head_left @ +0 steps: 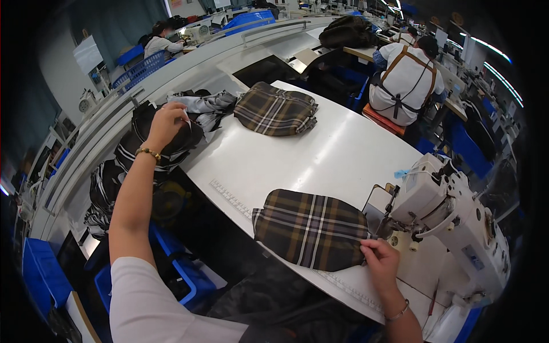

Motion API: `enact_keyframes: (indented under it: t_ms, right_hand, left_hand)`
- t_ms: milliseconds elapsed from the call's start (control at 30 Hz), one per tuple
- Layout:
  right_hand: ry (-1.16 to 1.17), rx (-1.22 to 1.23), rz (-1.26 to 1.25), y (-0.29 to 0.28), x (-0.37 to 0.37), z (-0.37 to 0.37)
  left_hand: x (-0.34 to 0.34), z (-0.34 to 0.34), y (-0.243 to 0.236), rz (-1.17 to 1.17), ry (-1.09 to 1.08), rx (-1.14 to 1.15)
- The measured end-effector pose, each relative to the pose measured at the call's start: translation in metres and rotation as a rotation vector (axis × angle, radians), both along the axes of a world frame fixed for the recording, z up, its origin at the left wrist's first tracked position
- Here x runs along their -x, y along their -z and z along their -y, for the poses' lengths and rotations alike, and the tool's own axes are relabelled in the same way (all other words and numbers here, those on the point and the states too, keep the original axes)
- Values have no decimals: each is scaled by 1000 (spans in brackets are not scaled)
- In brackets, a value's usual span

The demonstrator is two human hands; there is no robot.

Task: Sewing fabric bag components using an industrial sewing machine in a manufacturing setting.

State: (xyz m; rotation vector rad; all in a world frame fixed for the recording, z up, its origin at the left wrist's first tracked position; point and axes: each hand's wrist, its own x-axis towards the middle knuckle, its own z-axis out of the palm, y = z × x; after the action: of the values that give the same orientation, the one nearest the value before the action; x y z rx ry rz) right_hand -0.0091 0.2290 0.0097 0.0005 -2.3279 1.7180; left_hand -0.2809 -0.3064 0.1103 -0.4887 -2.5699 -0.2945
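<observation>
My left hand (167,124), a beaded bracelet at its wrist, reaches far left with fingers pinched at a pale edge of the black and white fabric (186,137) heaped there. At the near edge of the white table lies a plaid fabric piece (311,228) in brown, black and white, flat with rounded ends. My right hand (382,260) pinches its right corner between thumb and fingers. Just beyond that corner stands a white sewing machine (440,200); its needle area is partly hidden. A stack of similar plaid pieces (275,110) rests at the table's far side.
Printed ruler markings (231,197) run along the front edge of the white table (274,163). Below on the left sits a blue bin (191,280). A red-handled tool (434,297) lies right of my right hand. A co-worker (403,86) sits beyond the table.
</observation>
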Motion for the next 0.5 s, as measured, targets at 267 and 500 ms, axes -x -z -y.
enact_keyframes:
  t_ms: [267,500]
  right_hand:
    - [-31,-58,72,-1,0,-4]
    - [-101,-52,6,2,0,-8]
  left_hand:
    - [-31,7,-99,-91,571,-906]
    - [-77,-83,-165,272,767,-788]
